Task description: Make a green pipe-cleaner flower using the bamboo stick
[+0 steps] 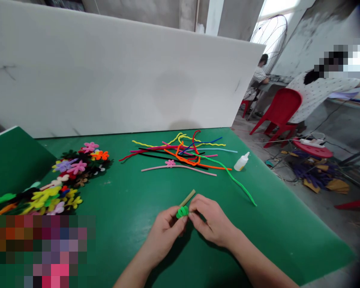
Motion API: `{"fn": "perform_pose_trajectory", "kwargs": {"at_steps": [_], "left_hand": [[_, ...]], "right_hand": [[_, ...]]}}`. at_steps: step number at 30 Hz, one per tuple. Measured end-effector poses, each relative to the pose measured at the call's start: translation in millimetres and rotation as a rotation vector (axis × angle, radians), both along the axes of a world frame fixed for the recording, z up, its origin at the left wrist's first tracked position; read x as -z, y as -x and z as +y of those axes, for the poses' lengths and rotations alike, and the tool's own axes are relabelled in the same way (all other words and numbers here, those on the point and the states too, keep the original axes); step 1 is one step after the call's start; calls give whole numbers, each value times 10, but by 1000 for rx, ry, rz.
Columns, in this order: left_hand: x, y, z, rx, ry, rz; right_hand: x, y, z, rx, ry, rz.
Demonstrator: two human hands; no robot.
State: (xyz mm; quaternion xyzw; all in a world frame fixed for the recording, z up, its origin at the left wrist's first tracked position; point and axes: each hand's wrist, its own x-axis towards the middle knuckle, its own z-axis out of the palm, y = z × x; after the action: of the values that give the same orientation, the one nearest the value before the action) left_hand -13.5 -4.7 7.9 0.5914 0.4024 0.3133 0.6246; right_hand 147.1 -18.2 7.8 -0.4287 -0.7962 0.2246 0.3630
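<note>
My left hand (165, 232) and my right hand (211, 220) meet low over the green table (132, 192). Together they pinch a green pipe cleaner (182, 211) coiled around a thin wooden stick (187, 197), which points up and to the right. Both hands have their fingers closed on this piece. A pile of coloured pipe cleaners (183, 154) lies farther back, with a small pink flower (170, 163) on one pink stem. A long green pipe cleaner (237, 182) trails to the right.
A small white glue bottle (241, 162) lies near the table's right edge. Several finished felt flowers (69, 176) are heaped at the left. A white board (108, 80) stands behind the table. Two other people sit by a red chair (280, 110) at the right.
</note>
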Motion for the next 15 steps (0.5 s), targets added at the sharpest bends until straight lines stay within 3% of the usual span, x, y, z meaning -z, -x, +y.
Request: {"fn": "perform_pose_trajectory", "kwargs": {"at_steps": [7, 15], "left_hand": [[-19, -24, 5, 9, -130, 67], [-20, -22, -27, -10, -361, 170]], "right_hand": [[-25, 16, -19, 10, 74, -27], [-18, 65, -9, 68, 363, 179]]}}
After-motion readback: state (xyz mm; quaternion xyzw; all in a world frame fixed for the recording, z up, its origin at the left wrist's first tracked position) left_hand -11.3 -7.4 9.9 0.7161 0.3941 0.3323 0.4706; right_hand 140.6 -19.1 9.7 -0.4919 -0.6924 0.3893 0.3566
